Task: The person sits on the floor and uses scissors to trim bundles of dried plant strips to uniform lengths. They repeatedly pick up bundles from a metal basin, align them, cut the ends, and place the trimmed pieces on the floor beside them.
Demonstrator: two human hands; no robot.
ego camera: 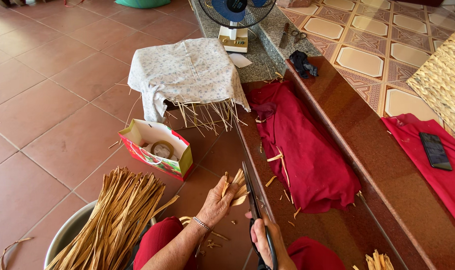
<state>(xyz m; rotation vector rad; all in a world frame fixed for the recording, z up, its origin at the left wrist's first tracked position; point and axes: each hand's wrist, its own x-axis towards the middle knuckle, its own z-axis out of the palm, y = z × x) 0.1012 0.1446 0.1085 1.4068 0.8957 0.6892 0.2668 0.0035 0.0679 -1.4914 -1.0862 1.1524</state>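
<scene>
The left hand (pixel 216 202) grips a bunch of short, flat dried straw strips (pixel 236 187) above the tiled floor (pixel 47 125), while the right hand (pixel 267 245) is closed around long black scissors (pixel 253 202).

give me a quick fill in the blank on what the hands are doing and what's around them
1. The left hand grips a short bundle of ____-coloured straw strips.
2. The right hand holds a pair of black ____, blades pointing away from the person.
3. A metal basin at lower left holds long straw strips, standing on the ____ floor.
4. The small open gift bag holds a roll of ____.

Missing words: tan; scissors; tiled; tape
</scene>
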